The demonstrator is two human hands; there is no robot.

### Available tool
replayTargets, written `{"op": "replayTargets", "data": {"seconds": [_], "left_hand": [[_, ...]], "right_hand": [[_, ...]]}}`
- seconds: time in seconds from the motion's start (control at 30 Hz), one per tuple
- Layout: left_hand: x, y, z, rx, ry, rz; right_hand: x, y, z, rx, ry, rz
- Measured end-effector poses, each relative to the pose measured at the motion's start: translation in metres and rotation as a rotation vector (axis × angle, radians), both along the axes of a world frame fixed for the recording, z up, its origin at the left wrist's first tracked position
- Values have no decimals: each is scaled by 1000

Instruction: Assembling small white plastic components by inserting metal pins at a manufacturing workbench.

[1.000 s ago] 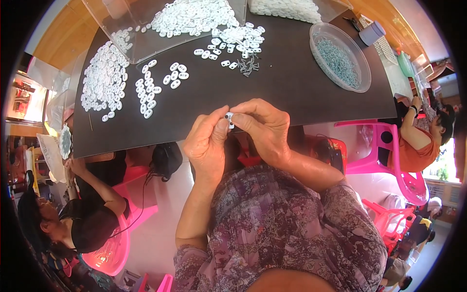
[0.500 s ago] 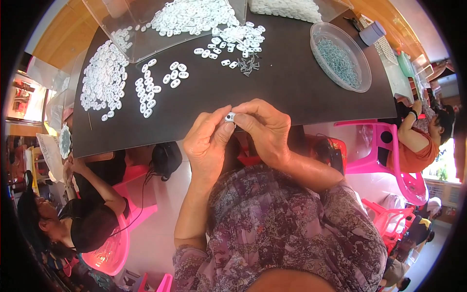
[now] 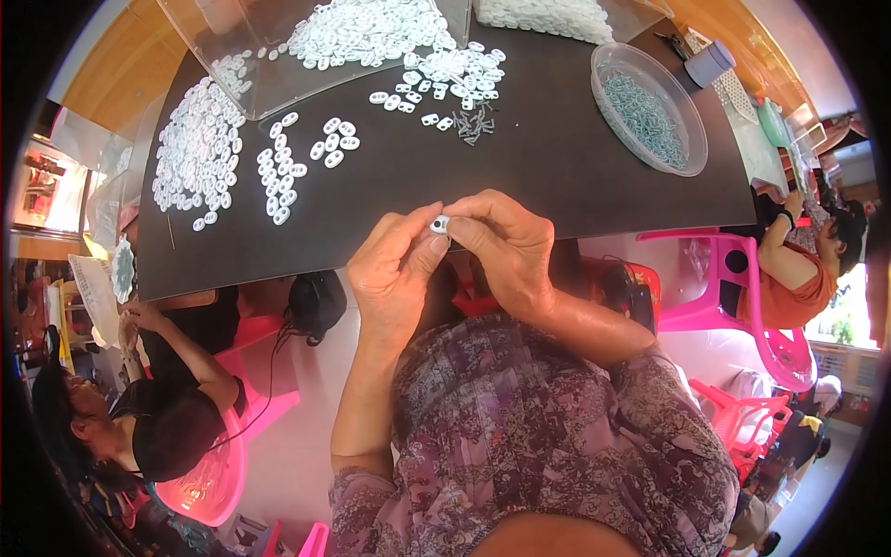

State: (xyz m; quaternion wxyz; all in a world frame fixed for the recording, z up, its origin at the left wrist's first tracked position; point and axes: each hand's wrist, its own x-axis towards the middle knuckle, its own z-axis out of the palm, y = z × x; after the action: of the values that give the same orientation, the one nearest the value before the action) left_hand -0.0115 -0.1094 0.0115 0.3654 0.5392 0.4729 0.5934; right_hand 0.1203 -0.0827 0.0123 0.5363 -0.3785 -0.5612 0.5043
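Observation:
Just off the table's near edge, my left hand (image 3: 394, 269) and my right hand (image 3: 506, 246) meet around one small white oval plastic piece (image 3: 440, 224). Thumbs and forefingers of both hands pinch it, and a dark hole shows in its face. Ahead on the dark table (image 3: 557, 158) lie loose white oval pieces with two holes, some in a column (image 3: 278, 176) and some in a small cluster (image 3: 334, 142). Farther off is a heap of white pieces (image 3: 455, 70), with a little pile of grey screws (image 3: 475, 123) beside it.
A clear round dish (image 3: 694, 160) of bluish screws stands at the right. White pieces form a big pile (image 3: 197, 148) at left and fill a clear bin (image 3: 251, 110) at the back. People sit on both sides, near a pink chair (image 3: 719, 278) and a black bag (image 3: 316, 304).
The small white piece has turned slightly between my fingers, and my left hand has shifted a hair to the left. Everything on the table stays where it was.

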Motion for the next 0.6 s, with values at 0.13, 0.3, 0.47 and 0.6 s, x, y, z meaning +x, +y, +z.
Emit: {"op": "replayTargets", "data": {"seconds": [0.13, 0.3, 0.47, 0.6], "left_hand": [[-2, 0, 0, 2, 47, 15], [-2, 1, -2, 29, 72, 14], [-4, 2, -3, 37, 71, 16], [-4, 2, -6, 51, 65, 29]], "right_hand": [[0, 0, -2, 54, -53, -11], [0, 0, -1, 54, -58, -16], [1, 1, -1, 92, -98, -10], [2, 0, -1, 108, -124, -9]]}}
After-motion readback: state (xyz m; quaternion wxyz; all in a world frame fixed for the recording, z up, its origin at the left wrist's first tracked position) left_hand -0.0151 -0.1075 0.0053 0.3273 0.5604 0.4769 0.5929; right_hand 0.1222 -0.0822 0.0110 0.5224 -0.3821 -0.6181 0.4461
